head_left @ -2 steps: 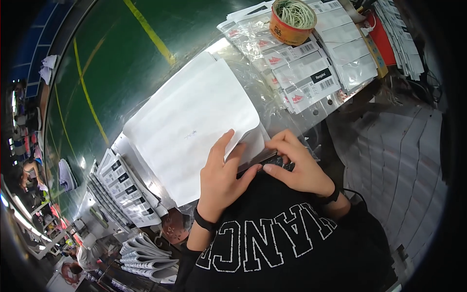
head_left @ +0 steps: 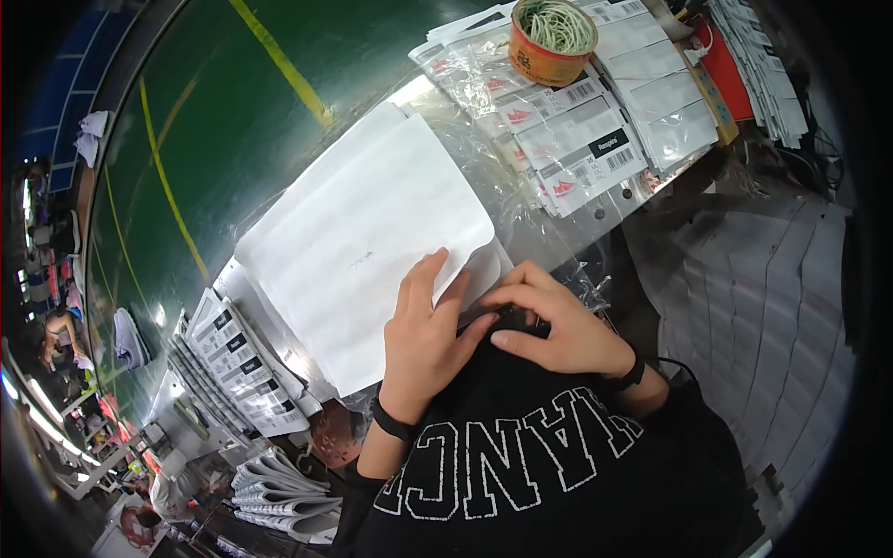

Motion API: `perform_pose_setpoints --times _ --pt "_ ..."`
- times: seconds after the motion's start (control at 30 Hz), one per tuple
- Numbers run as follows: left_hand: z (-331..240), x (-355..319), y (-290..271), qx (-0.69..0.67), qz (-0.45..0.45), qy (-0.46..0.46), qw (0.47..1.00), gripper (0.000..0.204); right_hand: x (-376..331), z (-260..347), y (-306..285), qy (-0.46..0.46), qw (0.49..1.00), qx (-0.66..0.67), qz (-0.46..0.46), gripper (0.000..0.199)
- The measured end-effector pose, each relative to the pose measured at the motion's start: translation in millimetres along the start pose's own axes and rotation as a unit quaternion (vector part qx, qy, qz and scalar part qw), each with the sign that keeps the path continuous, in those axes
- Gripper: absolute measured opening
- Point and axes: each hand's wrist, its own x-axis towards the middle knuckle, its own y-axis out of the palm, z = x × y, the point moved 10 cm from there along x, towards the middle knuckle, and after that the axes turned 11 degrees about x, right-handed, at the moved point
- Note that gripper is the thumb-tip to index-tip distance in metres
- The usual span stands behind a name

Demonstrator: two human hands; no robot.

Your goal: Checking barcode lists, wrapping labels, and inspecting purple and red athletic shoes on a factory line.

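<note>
A large white paper sheet with rounded corners lies on a stack of similar sheets at the table's near edge. My left hand is at its near right side, one fingertip resting on top. The sheet's edge curls up between the fingers, and the left hand grips it there. My right hand is just to the right, with its index finger reaching the lower sheets' edge. Its thumb stands apart from the fingers, with no held thing visible. A dark strip between that thumb and finger is partly hidden.
An orange tub of pale rubber bands sits on printed shoe-label sheets at the upper right. More folded printed cardboard stands at the left, near a grey shoe. Clear plastic lies beside the stack. The green tabletop stretches away behind.
My right hand has shifted slightly left, its index finger closer to my left hand. The left hand and the curled sheet stay nearly as they were.
</note>
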Motion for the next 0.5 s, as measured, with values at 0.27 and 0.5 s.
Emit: perform_pose_setpoints --times 0.27,0.5 --pt "42.7 -4.0 -23.0 -0.083 -0.099 -0.147 0.981 0.013 0.9 18.4 -32.9 -0.040 0.986 -0.094 -0.131 0.036" --pt "38.1 -7.5 -30.1 -0.142 -0.163 -0.031 0.976 0.053 9.2 6.9 -35.3 -0.021 0.981 -0.142 -0.129 0.033"
